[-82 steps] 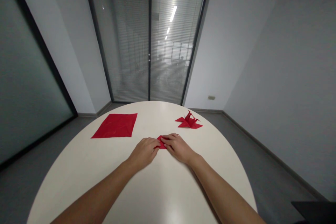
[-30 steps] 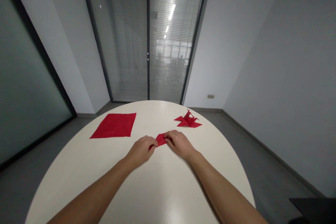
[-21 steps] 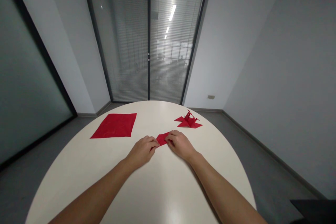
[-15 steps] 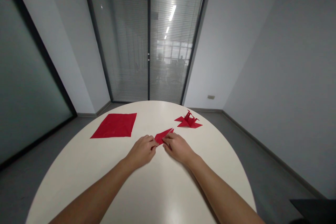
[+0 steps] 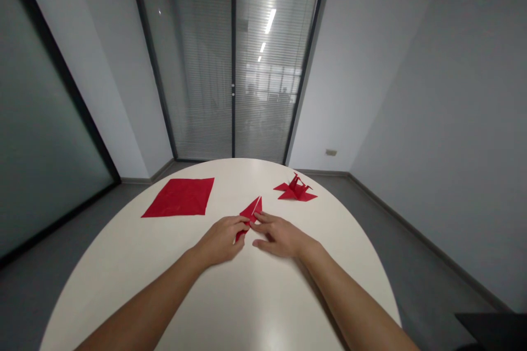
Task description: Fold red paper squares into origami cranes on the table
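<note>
Turned since half a second ago, the folded red paper point(image 5: 249, 210) now aims its split, pointed end almost straight away from the person, where it had slanted off to the right; the right hand point(image 5: 284, 235) has spread its thumb away from its fingers. It lies on the bench point(image 5: 230, 296), between the two hands. The left hand point(image 5: 223, 238) has its grip closed on the near end, apparently pinching it between thumb and fingers, though the fingers hide part of that contact. The right hand's grip is loose, fingertips laid on the paper's right side, thumb apart and lower. Farther off to the left lies a flat red sheet point(image 5: 179, 197); to the right, a red origami piece point(image 5: 295, 191) with raised points.
</note>
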Tool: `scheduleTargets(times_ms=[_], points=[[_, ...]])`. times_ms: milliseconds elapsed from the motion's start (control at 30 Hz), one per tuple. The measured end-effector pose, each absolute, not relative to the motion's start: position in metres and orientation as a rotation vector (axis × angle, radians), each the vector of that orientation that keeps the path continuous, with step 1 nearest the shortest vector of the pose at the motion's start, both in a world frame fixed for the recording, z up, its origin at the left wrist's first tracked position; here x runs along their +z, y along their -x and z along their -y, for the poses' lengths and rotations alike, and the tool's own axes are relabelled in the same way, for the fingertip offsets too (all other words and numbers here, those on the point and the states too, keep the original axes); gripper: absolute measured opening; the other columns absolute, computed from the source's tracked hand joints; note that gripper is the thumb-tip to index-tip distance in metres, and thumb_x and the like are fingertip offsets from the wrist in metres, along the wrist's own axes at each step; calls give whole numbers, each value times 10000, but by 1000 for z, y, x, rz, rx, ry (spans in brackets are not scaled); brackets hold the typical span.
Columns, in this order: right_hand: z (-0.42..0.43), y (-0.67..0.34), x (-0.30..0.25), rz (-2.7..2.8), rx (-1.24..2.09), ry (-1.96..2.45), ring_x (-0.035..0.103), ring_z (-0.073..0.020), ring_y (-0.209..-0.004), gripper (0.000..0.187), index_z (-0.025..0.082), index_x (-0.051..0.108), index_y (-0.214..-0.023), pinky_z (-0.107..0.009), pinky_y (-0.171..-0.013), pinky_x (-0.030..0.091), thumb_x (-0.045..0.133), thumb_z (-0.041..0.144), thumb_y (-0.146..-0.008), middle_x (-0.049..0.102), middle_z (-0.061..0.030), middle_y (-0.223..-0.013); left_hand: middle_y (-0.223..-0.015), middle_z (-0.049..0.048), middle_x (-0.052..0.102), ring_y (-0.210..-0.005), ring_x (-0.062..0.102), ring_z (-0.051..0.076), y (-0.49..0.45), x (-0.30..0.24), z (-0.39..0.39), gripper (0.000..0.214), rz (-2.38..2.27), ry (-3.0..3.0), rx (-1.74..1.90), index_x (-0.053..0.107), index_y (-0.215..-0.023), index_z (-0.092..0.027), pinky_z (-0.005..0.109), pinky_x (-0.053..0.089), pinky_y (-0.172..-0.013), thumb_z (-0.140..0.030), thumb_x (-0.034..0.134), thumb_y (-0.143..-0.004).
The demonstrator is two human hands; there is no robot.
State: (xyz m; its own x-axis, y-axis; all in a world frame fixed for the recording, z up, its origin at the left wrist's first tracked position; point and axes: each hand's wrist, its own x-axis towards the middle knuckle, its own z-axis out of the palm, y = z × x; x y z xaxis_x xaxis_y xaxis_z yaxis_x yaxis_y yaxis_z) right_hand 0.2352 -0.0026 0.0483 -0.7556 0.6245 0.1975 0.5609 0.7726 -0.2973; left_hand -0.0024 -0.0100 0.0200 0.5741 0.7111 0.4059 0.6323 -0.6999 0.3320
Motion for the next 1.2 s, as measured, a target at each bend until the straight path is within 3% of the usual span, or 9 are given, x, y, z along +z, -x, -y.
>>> scheduleTargets(times_ms=[133, 267, 333, 500, 800, 967, 1200], points=[[0, -238, 46, 2635, 380, 902, 472, -313, -1397, 350, 229, 694, -1258, -469, -1129, 410, 597, 373, -954, 562, -136, -1457, -1198, 79, 709, -1116, 639, 238, 3, 25, 12, 334, -1096, -2648, 783, 698, -1159, -212, 413, 493, -1031, -128, 580, -858], [-8, -237, 36, 2502, 486, 914, 533, -261, -1349, 281, 252, 725, -1187, -485, -1169, 363, 521, 311, -1003, 672, -90, -1329, -1229, 70, 694, -1214, 581, 238, 3, 31, 15, 388, -985, -2660, 769, 667, -1193, -223, 427, 416, -1122, -92, 569, -842], [-11, -236, 30, 2448, 540, 960, 496, -272, -1382, 287, 258, 693, -1223, -515, -1167, 358, 512, 315, -1007, 690, -75, -1298, -1253, 69, 681, -1233, 568, 235, 4, 33, 15, 403, -957, -2665, 748, 651, -1208, -220, 433, 388, -1147, -80, 552, -843], [-11, -236, 24, 2414, 538, 1074, 357, -333, -1467, 343, 227, 589, -1292, -613, -1178, 282, 571, 340, -969, 599, -113, -1408, -1290, 77, 650, -1217, 568, 235, 5, 32, 15, 432, -932, -2676, 700, 628, -1251, -218, 418, 423, -1105, -85, 558, -846], [-8, -240, 29, 2503, 610, 1119, 234, -386, -1507, 620, 218, 526, -1408, -630, -1204, 191, 708, 386, -840, 428, -119, -1567, -1320, 59, 642, -1203, 561, 250, 4, 27, 12, 350, -937, -2738, 684, 662, -1224, -248, 449, 433, -1051, -129, 544, -917], [-10, -241, 31, 2541, 537, 963, 327, -359, -1475, 616, 267, 563, -1413, -595, -1189, 256, 702, 280, -813, 506, -101, -1513, -1273, 51, 652, -1148, 577, 247, 5, 28, 11, 306, -976, -2752, 698, 684, -1192, -271, 433, 448, -998, -160, 575, -929], [-7, -237, 37, 2534, 383, 816, 536, -265, -1330, 388, 263, 743, -1148, -463, -1158, 356, 630, 125, -804, 727, -33, -1236, -1103, 38, 686, -1059, 593, 229, 5, 28, 9, 216, -1022, -2753, 698, 712, -1147, -271, 398, 448, -945, -240, 609, -960]])
